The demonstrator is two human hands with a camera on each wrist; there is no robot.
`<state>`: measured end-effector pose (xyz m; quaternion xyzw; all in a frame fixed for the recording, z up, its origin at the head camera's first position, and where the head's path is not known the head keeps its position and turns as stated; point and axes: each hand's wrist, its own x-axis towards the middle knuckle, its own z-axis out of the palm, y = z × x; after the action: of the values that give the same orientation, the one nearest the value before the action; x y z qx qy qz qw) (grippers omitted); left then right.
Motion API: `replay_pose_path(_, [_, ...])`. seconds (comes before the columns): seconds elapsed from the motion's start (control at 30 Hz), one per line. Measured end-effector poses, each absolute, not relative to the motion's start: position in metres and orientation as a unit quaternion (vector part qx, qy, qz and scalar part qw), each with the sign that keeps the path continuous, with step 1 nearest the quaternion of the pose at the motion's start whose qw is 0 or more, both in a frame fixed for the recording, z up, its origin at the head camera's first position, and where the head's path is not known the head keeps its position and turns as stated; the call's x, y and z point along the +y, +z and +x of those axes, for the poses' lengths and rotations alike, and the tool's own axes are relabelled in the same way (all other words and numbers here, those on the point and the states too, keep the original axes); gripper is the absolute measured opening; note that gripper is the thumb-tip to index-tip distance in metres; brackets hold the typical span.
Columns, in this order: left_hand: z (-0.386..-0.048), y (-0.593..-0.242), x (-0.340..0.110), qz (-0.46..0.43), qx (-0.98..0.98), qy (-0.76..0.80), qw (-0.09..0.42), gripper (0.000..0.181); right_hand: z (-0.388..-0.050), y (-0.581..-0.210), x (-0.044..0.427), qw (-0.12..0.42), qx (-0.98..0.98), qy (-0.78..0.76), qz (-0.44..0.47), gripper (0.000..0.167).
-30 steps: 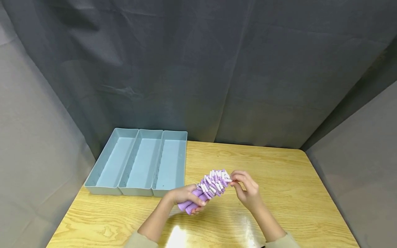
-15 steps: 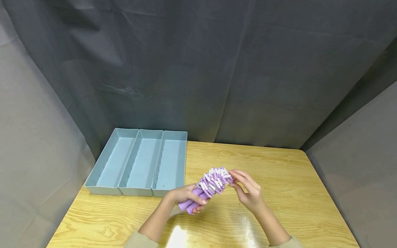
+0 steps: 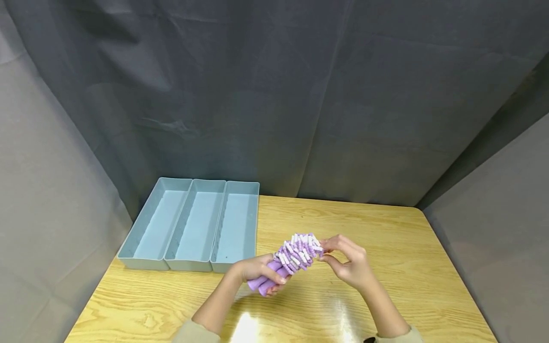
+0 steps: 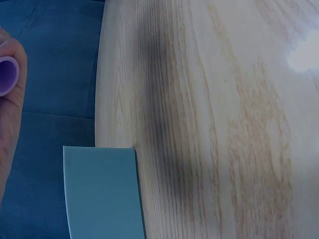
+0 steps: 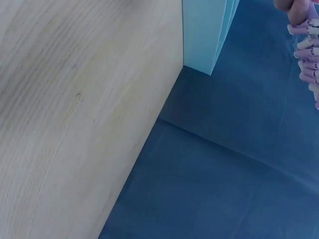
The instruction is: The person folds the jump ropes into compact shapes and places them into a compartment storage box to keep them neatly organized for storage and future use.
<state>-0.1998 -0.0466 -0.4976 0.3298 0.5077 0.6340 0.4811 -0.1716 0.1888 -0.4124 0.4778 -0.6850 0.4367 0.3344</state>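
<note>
What looks like a bundled beaded jump rope [image 3: 297, 253], with white and lilac beads, is held above the table. My left hand [image 3: 260, 269] grips its two purple handles [image 3: 268, 282] side by side. At the bundle's far end, my right hand [image 3: 350, 264] pinches the beads between thumb and fingers. The left wrist view catches the round hollow end of one handle [image 4: 16, 74], with part of the hand around it. In the right wrist view, fingertips [image 5: 298, 11] touch the top of the beaded strand [image 5: 310, 55]; the rest is cut off.
Three long light-blue trays [image 3: 233, 221] stand side by side at the back left of the wooden table [image 3: 386, 267]. A dark curtain [image 3: 274, 95] hangs behind, and grey cloth [image 3: 55, 190] screens the sides.
My right hand has shifted slightly right and turned at the bundle's end, its fingers moving over the beads. The left hand keeps its grip nearly still.
</note>
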Motion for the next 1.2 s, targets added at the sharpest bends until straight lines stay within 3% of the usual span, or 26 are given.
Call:
replay_pose_path(0.6, [-0.198,-0.496,-0.045,0.329,0.507,0.633,0.483,0.006,-0.178,-0.428,0.190,0.390,-0.667,0.410,0.484,0.027])
replay_pose_path(0.87, [-0.197,-0.499,-0.045,0.326,0.499,0.637,0.489,0.008,-0.183,-0.434,0.186,0.455,-0.662,0.322,0.501,0.028])
replay_pose_path(1.2, [-0.197,-0.499,-0.045,0.313,0.477,0.644,0.510,0.004,-0.172,-0.410,0.179,0.401,-0.657,0.402,0.496,0.027])
